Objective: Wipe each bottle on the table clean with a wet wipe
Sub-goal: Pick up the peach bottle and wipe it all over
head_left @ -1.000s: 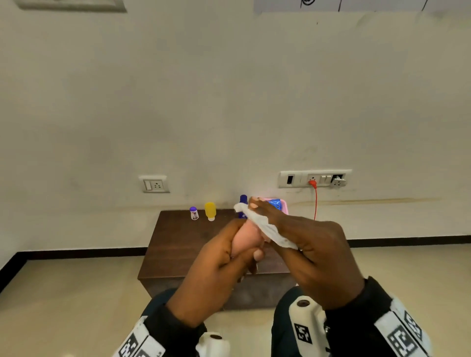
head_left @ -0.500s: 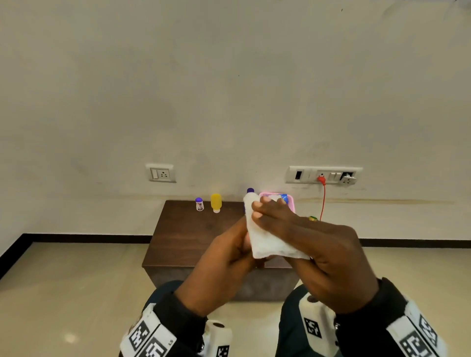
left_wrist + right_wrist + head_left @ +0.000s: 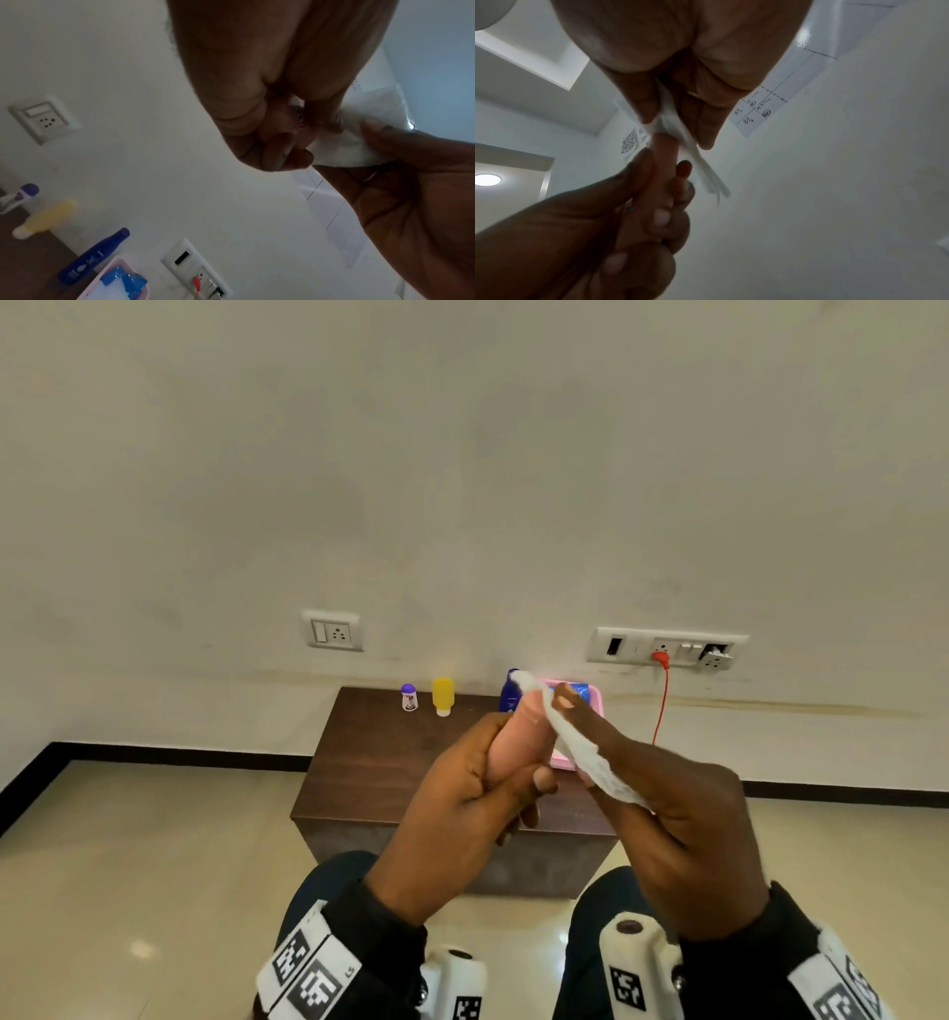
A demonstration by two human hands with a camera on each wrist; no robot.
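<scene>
While my left hand (image 3: 477,793) grips the pink bottle (image 3: 516,742) upright above the table (image 3: 380,752) and my right hand (image 3: 667,819) pinches the wet wipe (image 3: 580,752) against its top, a hard rub could tug the slick bottle loose.

**What I can read from here**

On the sheet of paper (image 3: 759,105) taped to the wall above my right hand, I make out "BT2" handwritten twice, in two ruled rows, with scribbled figures and circled numbers beside them that are too small to read. Further off, another paper carries a QR code (image 3: 628,143). The band on my left wrist (image 3: 308,968) shows black-and-white marker squares and the small letters "LS". The bottle labels are too blurred to read.
</scene>
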